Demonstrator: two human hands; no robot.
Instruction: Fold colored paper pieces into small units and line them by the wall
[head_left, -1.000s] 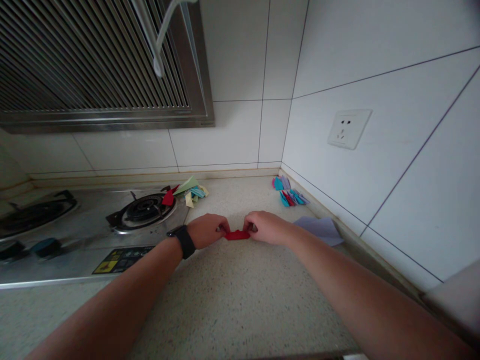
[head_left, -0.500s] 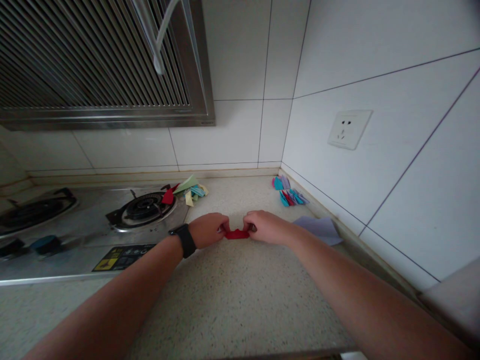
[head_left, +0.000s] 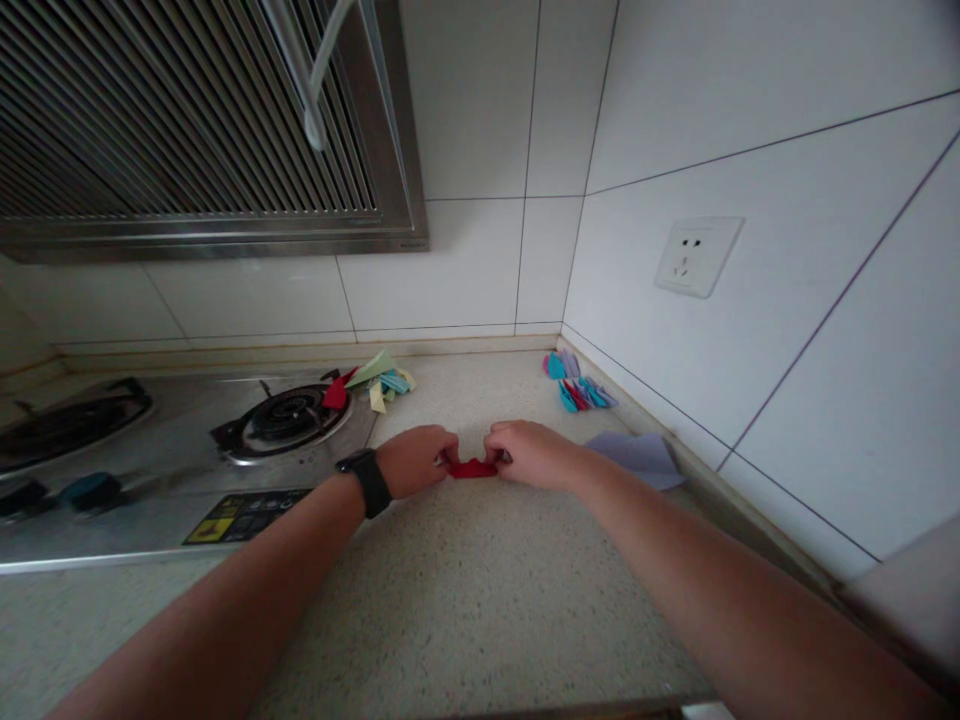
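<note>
A small piece of folded red paper (head_left: 474, 469) lies low over the speckled countertop (head_left: 480, 590), held between both hands. My left hand (head_left: 417, 460), with a black watch at the wrist, pinches its left end. At the right end, the fingers of my right hand (head_left: 531, 452) are closed on it too. The fingertips cover both ends, so only the middle strip of red shows. Behind my right wrist lies a flat lilac paper sheet (head_left: 637, 458).
Several folded paper pieces in blue, red and lilac (head_left: 586, 395) sit in the back right corner. Loose coloured papers (head_left: 382, 375) lie beside and partly over the gas stove's right burner (head_left: 296, 412). A range hood (head_left: 225, 235) hangs above; a wall socket (head_left: 700, 257) is at right.
My right hand has shifted very slightly left along the red paper. Both hands keep their pinch, and the rest of the scene looks the same.
</note>
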